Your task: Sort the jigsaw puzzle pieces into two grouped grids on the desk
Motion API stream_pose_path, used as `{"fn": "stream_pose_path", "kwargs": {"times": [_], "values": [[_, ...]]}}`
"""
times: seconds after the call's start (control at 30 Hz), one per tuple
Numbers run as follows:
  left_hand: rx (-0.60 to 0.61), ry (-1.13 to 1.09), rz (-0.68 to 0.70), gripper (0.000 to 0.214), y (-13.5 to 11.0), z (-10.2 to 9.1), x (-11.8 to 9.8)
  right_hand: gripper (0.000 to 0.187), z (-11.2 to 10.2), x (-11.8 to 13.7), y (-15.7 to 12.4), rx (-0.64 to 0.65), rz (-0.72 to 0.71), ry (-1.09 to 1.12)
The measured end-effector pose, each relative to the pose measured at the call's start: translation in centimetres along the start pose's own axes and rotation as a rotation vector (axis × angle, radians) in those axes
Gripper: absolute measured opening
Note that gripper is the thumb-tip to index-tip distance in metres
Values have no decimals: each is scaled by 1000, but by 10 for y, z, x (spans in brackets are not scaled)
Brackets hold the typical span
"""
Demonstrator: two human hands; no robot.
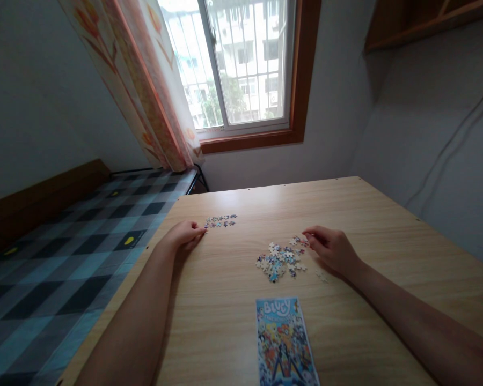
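Note:
My left hand [185, 232] rests at the left end of two short rows of jigsaw pieces [220, 221]. Its fingertips are pinched on a small puzzle piece [205, 229] beside the lower row. A loose heap of puzzle pieces [279, 261] lies near the middle of the table, some showing blue print and others pale backs. Over the heap's right edge is my right hand [330, 247], thumb and forefinger closed together; whether a piece is between them is too small to make out. Below the heap lies a colourful printed picture sheet [285, 343] lettered "Bluey".
The wooden table [370, 316] has its far edge near the wall under a barred window [249, 64]. A bed with a checked cover [76, 252] borders it on the left. Beside the window hangs a curtain [140, 80]; a wooden shelf [430, 29] is at upper right.

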State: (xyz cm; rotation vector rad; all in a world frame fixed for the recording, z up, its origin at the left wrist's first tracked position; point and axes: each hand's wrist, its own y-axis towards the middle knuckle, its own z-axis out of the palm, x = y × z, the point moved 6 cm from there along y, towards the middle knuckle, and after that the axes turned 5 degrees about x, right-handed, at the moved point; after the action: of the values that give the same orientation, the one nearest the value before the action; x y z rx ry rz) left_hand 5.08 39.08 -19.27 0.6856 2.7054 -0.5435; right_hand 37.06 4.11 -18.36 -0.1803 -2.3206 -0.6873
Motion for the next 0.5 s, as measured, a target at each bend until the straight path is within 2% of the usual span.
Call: {"fn": "stream_pose_path", "kwargs": {"times": [0.33,0.5], "values": [[38,-73,-52,46,-1,-1,0,27,0,-4,0,-3,2,-5],[12,-66,-41,45,-2,-2,-1,26,1,-8,0,-3,27,6]]}}
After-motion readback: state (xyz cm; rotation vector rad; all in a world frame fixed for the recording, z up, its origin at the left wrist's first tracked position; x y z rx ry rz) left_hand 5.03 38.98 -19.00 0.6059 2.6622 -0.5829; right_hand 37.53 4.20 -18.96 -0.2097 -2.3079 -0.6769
